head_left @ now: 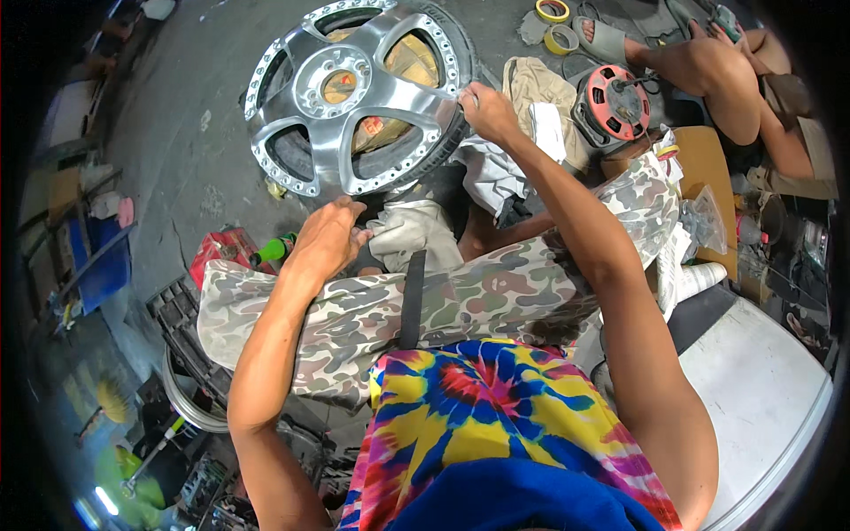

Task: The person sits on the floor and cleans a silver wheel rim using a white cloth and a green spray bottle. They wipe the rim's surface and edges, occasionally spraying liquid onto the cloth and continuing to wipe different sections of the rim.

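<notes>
A polished five-spoke wheel rim (pixel 416 106) leans in front of me, its face turned up and small bolts or holes dotting its outer lip. A dark tire (pixel 434 162) shows around and beneath its right edge. My right hand (pixel 489 113) is closed at the right edge of the rim, fingertips against the lip. Just below the rim's lower edge, my left hand (pixel 328 234) is closed with its fingers curled; whatever is in them, if anything, is hidden. A light grey cloth (pixel 414 234) lies beside the left hand, and a camouflage cover (pixel 478 296) drapes across my lap.
At the right stands a red-and-black cable reel (pixel 614 103), with rolls of tape (pixel 560 39) behind it. Another person's leg (pixel 699 75) is at the upper right. A green bottle (pixel 273 250) and red case (pixel 226 252) sit at left. A white panel (pixel 753 398) is at lower right.
</notes>
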Motion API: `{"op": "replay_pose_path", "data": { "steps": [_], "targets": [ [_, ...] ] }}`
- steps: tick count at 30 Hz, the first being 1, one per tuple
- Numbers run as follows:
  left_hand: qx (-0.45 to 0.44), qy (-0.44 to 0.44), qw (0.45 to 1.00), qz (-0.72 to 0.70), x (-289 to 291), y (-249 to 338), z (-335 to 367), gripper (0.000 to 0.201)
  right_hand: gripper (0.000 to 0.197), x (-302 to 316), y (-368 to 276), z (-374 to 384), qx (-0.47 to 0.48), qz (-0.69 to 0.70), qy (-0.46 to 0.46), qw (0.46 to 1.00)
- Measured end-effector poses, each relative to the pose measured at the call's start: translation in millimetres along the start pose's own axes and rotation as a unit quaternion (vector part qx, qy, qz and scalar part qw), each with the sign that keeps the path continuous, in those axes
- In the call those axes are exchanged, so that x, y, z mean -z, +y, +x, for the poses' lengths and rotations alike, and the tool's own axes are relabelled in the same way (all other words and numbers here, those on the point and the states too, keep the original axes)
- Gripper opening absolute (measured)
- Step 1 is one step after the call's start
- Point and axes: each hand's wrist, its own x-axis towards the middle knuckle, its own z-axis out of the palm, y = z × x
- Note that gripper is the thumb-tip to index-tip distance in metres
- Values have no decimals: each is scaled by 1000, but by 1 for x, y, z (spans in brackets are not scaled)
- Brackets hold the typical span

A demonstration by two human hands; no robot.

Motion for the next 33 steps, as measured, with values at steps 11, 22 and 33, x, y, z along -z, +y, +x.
{"op": "replay_pose_path", "data": {
  "steps": [11,22,33],
  "targets": [
    [17,-39,999,-6,2,3,2,39,38,-4,-1,-3,-27,50,-10,998],
    [32,-60,997,-25,5,7,4,38,42,-25,14,2,-78,124,-34,989],
    [50,-78,995,-41,2,4,6,39,33,18,1,21,-193,337,-15,921]
  ]
}}
